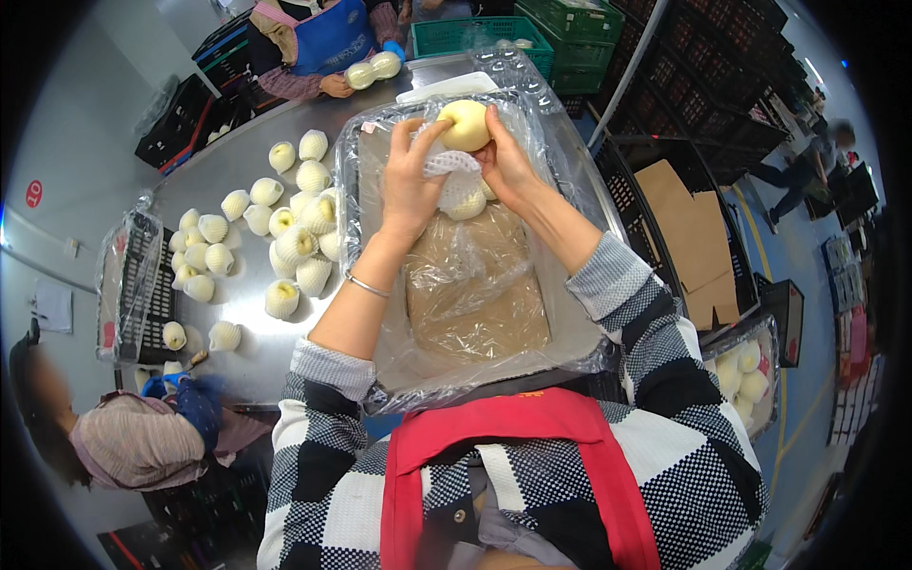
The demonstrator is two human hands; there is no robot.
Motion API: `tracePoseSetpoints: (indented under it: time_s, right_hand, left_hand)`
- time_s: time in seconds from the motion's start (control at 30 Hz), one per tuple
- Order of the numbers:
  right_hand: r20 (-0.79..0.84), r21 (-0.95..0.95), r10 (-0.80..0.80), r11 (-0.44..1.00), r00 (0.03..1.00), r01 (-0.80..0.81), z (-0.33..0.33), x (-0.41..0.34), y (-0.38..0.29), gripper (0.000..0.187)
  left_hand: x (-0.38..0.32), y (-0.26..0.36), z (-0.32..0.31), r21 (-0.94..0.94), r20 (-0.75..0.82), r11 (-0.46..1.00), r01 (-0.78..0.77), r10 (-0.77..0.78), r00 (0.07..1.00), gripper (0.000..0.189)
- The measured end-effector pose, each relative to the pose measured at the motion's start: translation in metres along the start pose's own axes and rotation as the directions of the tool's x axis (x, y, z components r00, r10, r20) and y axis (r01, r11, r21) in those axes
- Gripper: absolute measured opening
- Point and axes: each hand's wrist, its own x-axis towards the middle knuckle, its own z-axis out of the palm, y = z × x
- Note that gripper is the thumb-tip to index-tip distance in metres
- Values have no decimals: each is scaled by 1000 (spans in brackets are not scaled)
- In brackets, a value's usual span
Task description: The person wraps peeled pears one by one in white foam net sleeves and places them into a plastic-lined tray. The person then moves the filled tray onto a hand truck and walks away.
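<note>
Above the far part of a crate lined with clear plastic film (581, 320), I hold a pale yellow round fruit (464, 122), an apple or a pear. My right hand (509, 167) grips its right side and underside. My left hand (413, 182) touches its stem end with a fingertip and has a white foam net sleeve (452, 164) between thumb and fingers. The sleeve hangs below the fruit, off most of its skin. Just beneath is another fruit in foam net (467, 205), partly hidden by my hands. Brown sheet material (474, 285) under film covers the crate's bottom.
Many foam-netted fruits (296, 242) lie on the steel table (249, 320) at left. Across it, a person's hands hold two netted fruits (372, 71); another person works at lower left. Green crates (484, 35) stand behind, a black crate with cardboard (684, 221) at right.
</note>
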Motion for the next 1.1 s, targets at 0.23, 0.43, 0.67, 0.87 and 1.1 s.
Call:
tracePoseSetpoints:
  time_s: [0.23, 0.43, 0.67, 0.87, 1.1]
  right_hand:
    - [-11, -101, -28, 995, 1000, 26, -3, 0, 5, 52]
    - [-156, 21, 246, 969, 956, -246, -14, 6, -2, 64]
    - [44, -488, 103, 870, 994, -68, -10, -4, -9, 78]
    - [233, -568, -295, 733, 927, 375, -5, -7, -24, 52]
    - [508, -637, -327, 480, 796, 604, 0, -12, -20, 73]
  left_hand:
    - [0, -8, 0, -11, -31, 1000, -13, 13, 999, 43]
    - [5, -26, -18, -182, 196, 917, 355, -320, 927, 53]
    - [4, -18, -11, -356, 312, 895, 270, -158, 937, 76]
    - [9, -20, -32, -694, 609, 81, 716, -464, 643, 36]
    - [5, -26, -28, -539, 626, 232, 810, -533, 569, 30]
